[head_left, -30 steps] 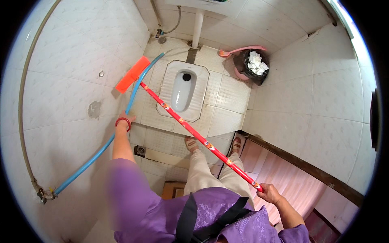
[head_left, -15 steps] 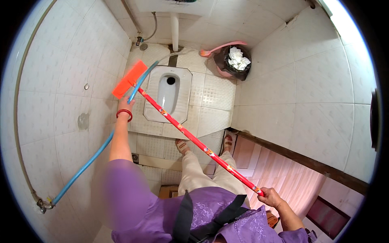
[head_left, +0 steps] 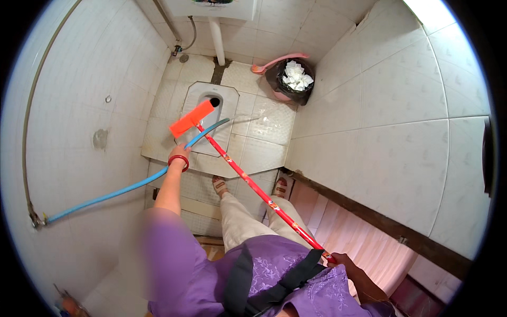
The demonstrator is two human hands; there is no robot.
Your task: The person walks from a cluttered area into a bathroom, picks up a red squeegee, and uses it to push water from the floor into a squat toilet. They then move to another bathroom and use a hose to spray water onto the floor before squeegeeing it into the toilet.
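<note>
My left hand, with a red bangle at the wrist, is closed round a blue hose. Out of the hose's free end a thin stream of water lands on the tiles right of the squat toilet. My right hand grips the end of the red patterned pole of a floor squeegee, close to my waist. Its flat orange head hangs over or rests on the toilet basin; I cannot tell which. The pole slants up and left, passing just beyond my left hand.
A pink bin lined with a black bag holds white paper at the back right, a pink long-handled brush beside it. The raised tiled platform has a front edge. At left, the hose joins a wall tap. A dark sill runs along the right.
My left hand and the hose have moved right, and the water now lands right of the toilet. The squeegee head has swung from the left-hand side across to the basin.
</note>
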